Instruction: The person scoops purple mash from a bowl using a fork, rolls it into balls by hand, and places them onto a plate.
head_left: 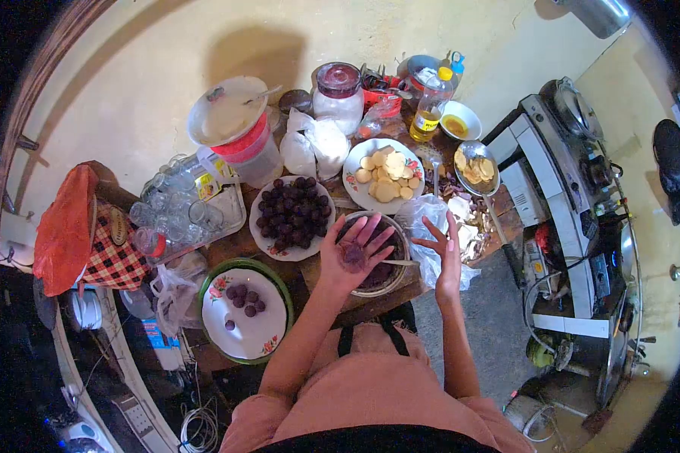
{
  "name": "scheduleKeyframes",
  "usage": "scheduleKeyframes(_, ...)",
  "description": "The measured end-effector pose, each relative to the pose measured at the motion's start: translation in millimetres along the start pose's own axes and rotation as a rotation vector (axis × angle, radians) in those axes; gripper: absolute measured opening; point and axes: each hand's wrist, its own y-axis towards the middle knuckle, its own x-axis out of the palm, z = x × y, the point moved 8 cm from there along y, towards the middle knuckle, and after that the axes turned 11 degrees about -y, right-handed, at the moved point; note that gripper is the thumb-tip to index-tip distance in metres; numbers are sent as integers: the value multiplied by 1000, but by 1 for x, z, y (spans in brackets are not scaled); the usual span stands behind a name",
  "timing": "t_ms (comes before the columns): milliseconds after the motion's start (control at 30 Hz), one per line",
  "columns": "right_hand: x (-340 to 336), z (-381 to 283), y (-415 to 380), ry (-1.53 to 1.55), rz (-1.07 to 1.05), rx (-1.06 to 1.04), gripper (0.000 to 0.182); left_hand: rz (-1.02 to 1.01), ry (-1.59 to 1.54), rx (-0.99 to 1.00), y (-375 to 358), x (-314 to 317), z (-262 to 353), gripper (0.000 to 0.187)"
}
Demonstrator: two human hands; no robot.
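- Head view, step in hand: L hand (346, 264) spread flat, palm up to cam, w/ 1 flattened purple lump (353, 258) on it; looks like hand-shaping, prob. mid-press.
- R hand (447, 260): fingers wide, nothing seen in it, held apart from L, near the clear plastic bag (423, 215).
- Move from this pose calls for: L palm kept level under the lump, R brought in flat, light even pressure, as it looks soft & sticky.
- Lump's place: on L palm, above the pot (406, 248), which has dark purple mass (373, 281) in it + 1 light handle (404, 263) across the rim.
- Count, purple balls (251, 310): 7 on the lower flowered plate (249, 340), 1 of them off by itself; plate sits in a green-rimmed tray (286, 293).
- Dark balls (292, 219): heaped on 1 more plate, several dozen approx., lower ones hidden, so no exact no.
- Pale yellow pcs (389, 177): a dozen-plus, overlapping, on 1 plate beside the pot.
- Also on table (511, 217): 1 red-lidded jar (338, 94), 1 yellow-capped bottle (427, 117); glassware (177, 200) too jumbled to count.
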Motion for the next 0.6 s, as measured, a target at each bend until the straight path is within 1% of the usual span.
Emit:
scheduleKeyframes(67, 0, 0, 0, -4, -6, -3, 57, -98, -50, -48, 4, -2, -1, 35)
scheduleKeyframes(167, -1, 0, -1, 6, -7, -6, 59, 116, 30, 67, -9, 9, -4, 39)
scheduleKeyframes(267, -1, 5, 0, 29, -7, 3, 59, -155, 20, -230, 18, -35, 7, 46)
scheduleKeyframes(367, -4, 5, 0, 22, -4, 9, 60, -381, 78, -64, 20, -23, 8, 48)
scheduleKeyframes(467, -3, 7, 1, 24, -2, 12, 60, -631, -20, -247, 19, -20, 6, 46)
scheduleKeyframes(500, -4, 7, 1, 26, 0, 11, 60, -395, 27, -116, 20, -15, 6, 44)
scheduleKeyframes(533, -5, 7, 1, 27, 3, 12, 60, -158, 73, 13, 6, 5, 0, 42)
scheduleKeyframes(567, -5, 6, 1, 31, 6, 15, 60, 81, 118, 142, -5, 6, 2, 40)
scheduleKeyframes(600, -4, 5, 1, 35, 8, 18, 60, -10, 72, 107, -4, 11, -1, 37)
